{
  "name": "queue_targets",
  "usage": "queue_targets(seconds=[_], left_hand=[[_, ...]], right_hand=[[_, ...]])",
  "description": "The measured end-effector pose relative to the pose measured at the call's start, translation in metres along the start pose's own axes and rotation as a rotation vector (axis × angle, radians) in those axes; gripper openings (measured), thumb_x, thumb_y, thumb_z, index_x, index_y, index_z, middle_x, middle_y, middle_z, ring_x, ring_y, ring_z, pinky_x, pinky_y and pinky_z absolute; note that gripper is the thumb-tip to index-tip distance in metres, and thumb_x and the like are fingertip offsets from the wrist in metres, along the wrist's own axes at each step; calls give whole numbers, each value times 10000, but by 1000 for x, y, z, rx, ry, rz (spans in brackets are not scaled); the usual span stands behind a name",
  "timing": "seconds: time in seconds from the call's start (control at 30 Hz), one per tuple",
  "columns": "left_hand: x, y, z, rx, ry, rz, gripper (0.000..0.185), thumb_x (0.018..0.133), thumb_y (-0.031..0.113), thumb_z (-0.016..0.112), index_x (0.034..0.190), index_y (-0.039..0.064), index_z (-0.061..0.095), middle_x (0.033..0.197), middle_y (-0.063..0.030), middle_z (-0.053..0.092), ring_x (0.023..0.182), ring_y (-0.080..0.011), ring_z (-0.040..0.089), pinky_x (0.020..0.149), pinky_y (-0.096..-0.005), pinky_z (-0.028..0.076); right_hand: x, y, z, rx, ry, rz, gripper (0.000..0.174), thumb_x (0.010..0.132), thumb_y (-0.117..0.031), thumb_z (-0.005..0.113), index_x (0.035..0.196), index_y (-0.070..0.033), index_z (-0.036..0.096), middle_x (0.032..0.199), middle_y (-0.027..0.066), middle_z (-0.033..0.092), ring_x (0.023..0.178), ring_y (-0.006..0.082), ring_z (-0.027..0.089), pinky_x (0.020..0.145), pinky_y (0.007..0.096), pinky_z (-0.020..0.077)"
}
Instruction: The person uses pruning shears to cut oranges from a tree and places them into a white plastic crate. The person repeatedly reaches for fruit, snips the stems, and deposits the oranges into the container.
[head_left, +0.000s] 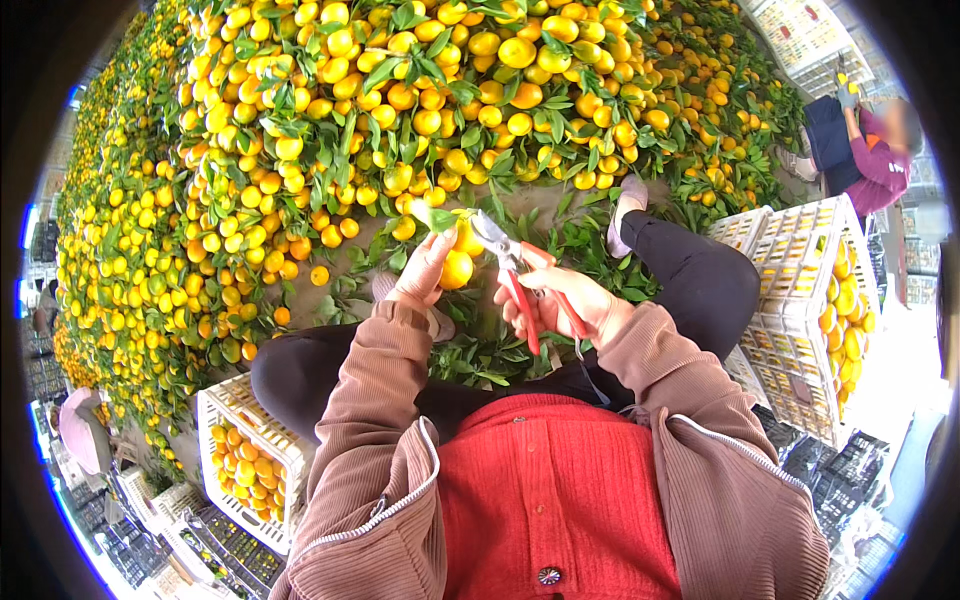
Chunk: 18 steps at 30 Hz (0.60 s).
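Note:
My left hand (424, 268) holds a small cluster of orange citrus fruit (457, 269), with a green leaf (442, 219) on its stem. Two fruits show in the cluster, one partly behind the other. Around the red handles of a pair of pruning shears (510, 255) my right hand (562, 301) is closed. The metal blades point up and left, right beside the upper fruit and the leaf. Whether a stem lies between the blades cannot be made out. A strap (592, 379) hangs below the handles.
A large heap of leafy citrus (420, 97) rises in front. Cut leaves (487, 360) litter the ground between my legs. White plastic crates of fruit stand at left (206, 442) and right (802, 322). One person (862, 150) sits at upper right, another (82, 431) at lower left.

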<state>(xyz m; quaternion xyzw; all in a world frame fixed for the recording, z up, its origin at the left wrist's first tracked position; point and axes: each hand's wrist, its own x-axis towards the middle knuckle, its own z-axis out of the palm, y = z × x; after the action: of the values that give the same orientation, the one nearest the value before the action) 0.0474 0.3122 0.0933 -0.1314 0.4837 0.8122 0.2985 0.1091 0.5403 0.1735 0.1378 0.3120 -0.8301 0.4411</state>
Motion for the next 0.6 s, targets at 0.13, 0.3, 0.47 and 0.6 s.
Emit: queue_targets(seconds=[0.13, 0.3, 0.47, 0.6], left_hand=[[-11, -8, 24, -127, -110, 63, 528, 941, 501, 490, 1261, 80, 503, 1127, -39, 614, 982, -166, 608, 849, -329, 499], [-21, -8, 38, -85, -178, 65, 482, 950, 463, 499, 1227, 69, 511, 1085, -61, 622, 945, -182, 622, 844, -330, 505], [-29, -11, 38, 30, -131, 138, 451, 943, 416, 540, 1219, 60, 513, 1055, -72, 633, 917, -180, 633, 812, -320, 515], [-35, -8, 37, 104, -153, 146, 466, 949, 445, 503, 1216, 64, 519, 1023, -74, 637, 864, -172, 630, 770, -311, 517]], right_hand=[[-28, 15, 6, 270, -316, 88, 426, 906, -344, 506, 1212, -48, 523, 1097, 129, 607, 905, 242, 585, 823, 430, 474], [-37, 15, 6, 419, -428, 75, 490, 896, -370, 505, 1185, 25, 517, 978, 115, 600, 798, 228, 552, 787, 402, 463], [-42, 13, 4, 441, -390, 87, 528, 895, -408, 500, 1156, 50, 527, 902, 106, 592, 739, 212, 535, 738, 365, 458], [-43, 17, 7, 459, -372, 83, 481, 912, -397, 500, 1115, 37, 546, 843, 76, 590, 634, 159, 510, 624, 305, 439]])
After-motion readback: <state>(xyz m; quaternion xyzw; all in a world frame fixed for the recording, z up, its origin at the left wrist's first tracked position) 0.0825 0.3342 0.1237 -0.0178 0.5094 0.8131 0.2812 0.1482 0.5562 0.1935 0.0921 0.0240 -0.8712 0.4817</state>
